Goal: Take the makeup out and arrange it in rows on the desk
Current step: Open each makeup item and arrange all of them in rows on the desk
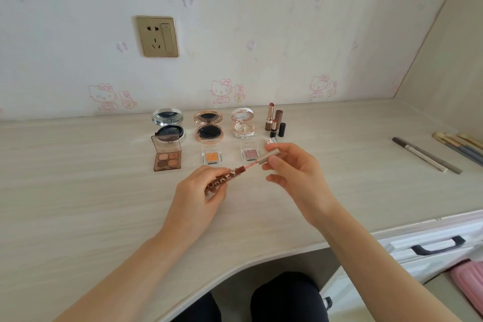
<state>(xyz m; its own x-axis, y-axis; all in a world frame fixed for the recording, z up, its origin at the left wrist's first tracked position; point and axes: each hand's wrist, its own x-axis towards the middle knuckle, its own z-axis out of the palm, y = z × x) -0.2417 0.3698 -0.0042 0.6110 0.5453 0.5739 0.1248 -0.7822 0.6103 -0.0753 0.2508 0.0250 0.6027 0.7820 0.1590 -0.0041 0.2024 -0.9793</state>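
The left grip [201, 191] is curled around the brown lettered lip-gloss tube [222, 179]. The right grip [292, 172] pinches the tube's beige metallic cap [268, 156], and the thin pink wand [251, 165] is partly out. Both are held above the pale wood-grain tabletop [78, 191], just in front of the clear case of pink glitter eyeshadow [250, 153]. A wide stretch of tabletop runs from the hands to the curved front edge. Two long grey pencils [426, 155] lie well apart at the right.

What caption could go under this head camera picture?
Left hand holds a lip gloss tube, right hand its wand cap, over the desk.
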